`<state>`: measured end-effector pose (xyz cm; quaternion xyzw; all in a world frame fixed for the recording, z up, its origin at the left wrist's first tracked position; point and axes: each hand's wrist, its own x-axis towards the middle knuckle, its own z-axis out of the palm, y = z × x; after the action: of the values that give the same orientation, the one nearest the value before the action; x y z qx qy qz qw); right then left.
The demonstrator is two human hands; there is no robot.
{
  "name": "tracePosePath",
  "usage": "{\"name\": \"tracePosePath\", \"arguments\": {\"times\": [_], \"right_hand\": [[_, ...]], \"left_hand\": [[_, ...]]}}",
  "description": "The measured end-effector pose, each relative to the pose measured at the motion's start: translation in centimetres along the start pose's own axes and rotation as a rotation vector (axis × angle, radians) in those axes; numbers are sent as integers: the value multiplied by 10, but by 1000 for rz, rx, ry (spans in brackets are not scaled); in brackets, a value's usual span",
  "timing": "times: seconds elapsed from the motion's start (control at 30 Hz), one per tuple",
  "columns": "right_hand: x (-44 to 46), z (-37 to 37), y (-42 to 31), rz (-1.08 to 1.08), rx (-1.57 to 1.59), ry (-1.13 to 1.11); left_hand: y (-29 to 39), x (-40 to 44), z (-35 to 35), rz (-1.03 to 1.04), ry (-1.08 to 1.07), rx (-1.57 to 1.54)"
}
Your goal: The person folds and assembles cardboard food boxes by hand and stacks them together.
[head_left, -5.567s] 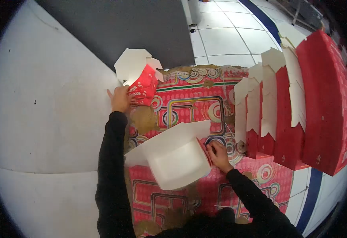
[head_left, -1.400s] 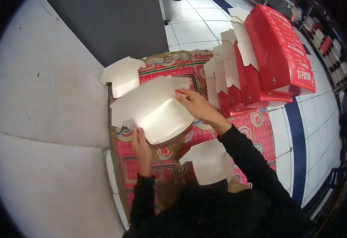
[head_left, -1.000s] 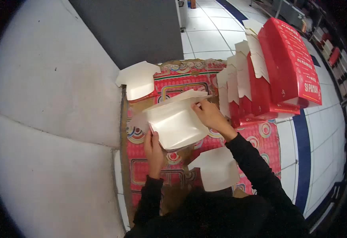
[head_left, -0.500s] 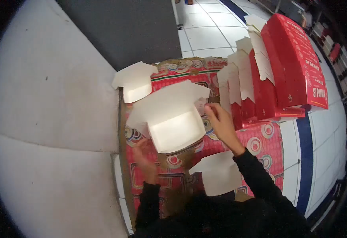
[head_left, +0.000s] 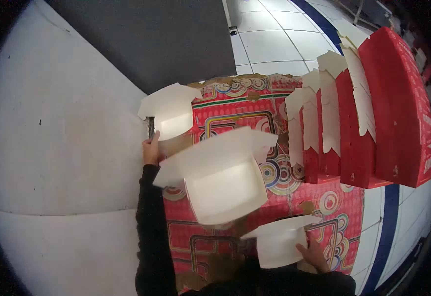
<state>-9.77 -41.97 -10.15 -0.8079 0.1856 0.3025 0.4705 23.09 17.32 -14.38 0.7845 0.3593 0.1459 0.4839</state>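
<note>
My left hand (head_left: 151,151) grips the near left corner of a small white cardboard food box (head_left: 175,124), which stands with its lid up near the wall. At the lower right, my right hand (head_left: 316,253) holds the side wall of another open white box (head_left: 280,249), its thumb over the edge and its other fingers mostly hidden. Between the hands, a larger-looking open white box (head_left: 226,193) has its flapped lid raised toward the far side. Neither hand touches this middle box.
Nested red boxes (head_left: 397,113) with white flapped lids stand in a row at the right. Underneath lies a worn red patterned mat (head_left: 235,109). A pale wall (head_left: 72,148) borders the left side, a dark grey panel (head_left: 151,39) the back. White tiles (head_left: 269,44) lie beyond.
My left hand has moved forward from beside the middle box to the far left box. My right hand has left the middle box and come back to the lower right box. The view has shifted.
</note>
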Motion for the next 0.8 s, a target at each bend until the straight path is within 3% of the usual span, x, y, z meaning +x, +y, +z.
{"name": "tracePosePath", "arguments": {"times": [0.03, 0.07, 0.1, 0.17, 0.2, 0.27, 0.3, 0.37, 0.43, 0.5, 0.67, 0.8], "right_hand": [[8, 7, 16, -111, -123, -3], [12, 10, 26, -268, -160, 4], [10, 11, 28, -269, -154, 12], [5, 8, 31, -92, 370, -92], [5, 3, 32, -92, 370, -92], [2, -11, 25, -77, 358, -59], [0, -19, 16, -70, 352, -50], [-4, -33, -26, -36, 465, -16], [-1, -40, -13, -106, 128, 70], [1, -41, -35, -141, 664, -37], [-4, -35, -69, -336, 769, 58], [-1, -39, -67, -463, 767, 194]], "left_hand": [[-7, 17, 2, -11, -83, 16], [-56, 61, 11, 9, -68, 123], [-51, 60, 13, 17, -72, 122], [-41, 60, 11, 190, 82, 417], [-31, 55, 7, 191, 81, 417], [1, 33, -10, 66, -26, -76], [19, 18, -21, -3, -78, -323], [58, -11, -46, 43, -100, -509], [85, -34, -87, 133, -135, -503], [136, -97, -113, 266, -85, -648], [173, -242, -165, 479, 160, -551], [142, -322, -140, 371, 275, -316]]}}
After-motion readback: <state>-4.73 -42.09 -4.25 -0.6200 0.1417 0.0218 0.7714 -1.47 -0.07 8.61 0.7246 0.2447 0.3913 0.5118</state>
